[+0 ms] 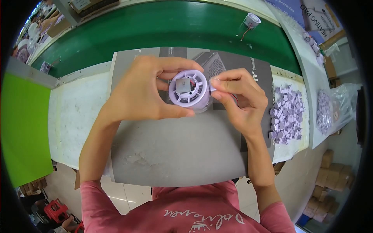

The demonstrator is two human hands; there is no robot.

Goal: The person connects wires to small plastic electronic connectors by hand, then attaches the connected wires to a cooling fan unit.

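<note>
A round lilac fan housing [199,103] with a spoked face and a square silvery plate at its centre is up in front of me, above the grey mat. Wrapped round its left side is my left hand [145,87], thumb below and fingers above. My right hand [241,95] pinches a small lilac plastic piece [212,86] against the housing's right side. A thin red and dark wire [235,98] runs beside those right fingers. Whether the small piece is seated in the housing, I cannot tell.
Right of the grey mat [178,155] lies a heap of small lilac pieces [286,114]. Beyond it runs a green conveyor belt [155,23] carrying another lilac unit [251,21] with wires. A plastic bag [342,108] of pieces sits at the far right.
</note>
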